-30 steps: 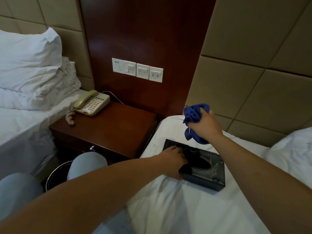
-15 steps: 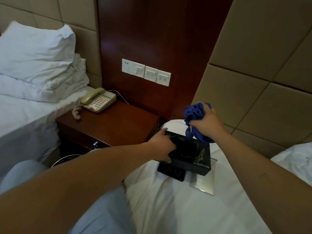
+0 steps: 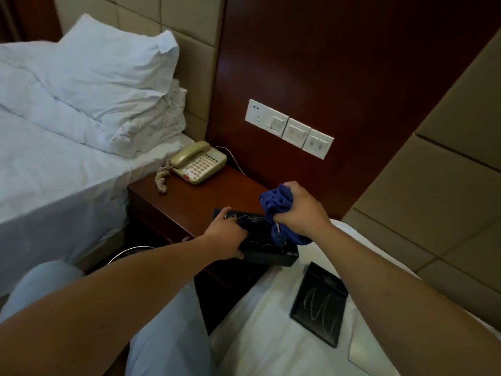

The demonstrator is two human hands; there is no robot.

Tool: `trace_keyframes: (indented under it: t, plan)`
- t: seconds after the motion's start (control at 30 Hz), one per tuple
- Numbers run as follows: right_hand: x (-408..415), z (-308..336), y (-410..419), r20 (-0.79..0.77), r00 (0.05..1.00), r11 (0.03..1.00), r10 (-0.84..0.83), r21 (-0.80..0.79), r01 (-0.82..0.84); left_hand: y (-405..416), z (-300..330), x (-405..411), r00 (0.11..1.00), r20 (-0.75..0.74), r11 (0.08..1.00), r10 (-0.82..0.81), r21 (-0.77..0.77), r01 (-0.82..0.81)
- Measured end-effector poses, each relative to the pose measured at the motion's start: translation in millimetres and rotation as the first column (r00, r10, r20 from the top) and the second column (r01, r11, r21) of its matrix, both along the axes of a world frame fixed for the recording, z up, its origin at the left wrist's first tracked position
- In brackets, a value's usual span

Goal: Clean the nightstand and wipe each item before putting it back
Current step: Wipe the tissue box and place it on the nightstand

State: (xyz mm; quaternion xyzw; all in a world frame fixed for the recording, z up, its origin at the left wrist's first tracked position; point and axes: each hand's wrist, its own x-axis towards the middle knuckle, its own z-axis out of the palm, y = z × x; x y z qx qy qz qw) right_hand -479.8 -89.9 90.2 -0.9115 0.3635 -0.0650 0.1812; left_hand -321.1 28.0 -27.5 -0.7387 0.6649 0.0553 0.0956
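My left hand (image 3: 226,236) grips a black box (image 3: 267,249) with a silver scribble pattern, holding it over the front right corner of the dark wooden nightstand (image 3: 195,202). Just above the box's right end, my right hand (image 3: 301,210) is closed around a bunched blue cloth (image 3: 276,204). A beige corded telephone (image 3: 198,164) sits at the back left of the nightstand. A flat black lid-like piece (image 3: 320,302) with the same scribble pattern lies on the white bed (image 3: 271,335) at the right.
A second bed with white pillows (image 3: 95,85) stands left of the nightstand. A wall panel with switches and sockets (image 3: 288,128) is above it. The rim of a round bin (image 3: 130,252) shows on the floor below my left forearm. My knees fill the foreground.
My left hand has lifted the black box off the right bed and carried it left over the nightstand's corner. The flat black piece stayed on the bed. My right hand moved along with the cloth.
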Motion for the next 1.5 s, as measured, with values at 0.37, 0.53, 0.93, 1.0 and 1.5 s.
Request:
trace_keyframes:
  t: [0.37,0.53,0.93,1.0,1.5]
  plan:
    - [59,-32,-16,-0.193,0.977,0.995,0.085,-0.039,-0.095,-6,-51,33,0.998,-0.068,0.999,0.013,-0.033,-0.015]
    - [86,-36,-14,-0.255,0.959,0.992,0.12,-0.003,-0.125,16,-57,60,0.973,-0.232,0.969,-0.008,-0.241,-0.05]
    - [157,-55,21,-0.468,0.809,0.923,0.356,0.04,-0.384,62,-71,111,0.731,-0.587,0.91,0.347,0.022,-0.414]
    - [163,-63,22,-0.519,0.778,0.915,0.353,0.017,-0.403,56,-72,113,0.73,-0.603,0.926,0.322,0.038,-0.376]
    - [208,-103,4,-0.653,0.651,0.829,0.387,-0.062,-0.556,30,-69,146,0.647,-0.679,0.937,0.348,0.221,-0.272]
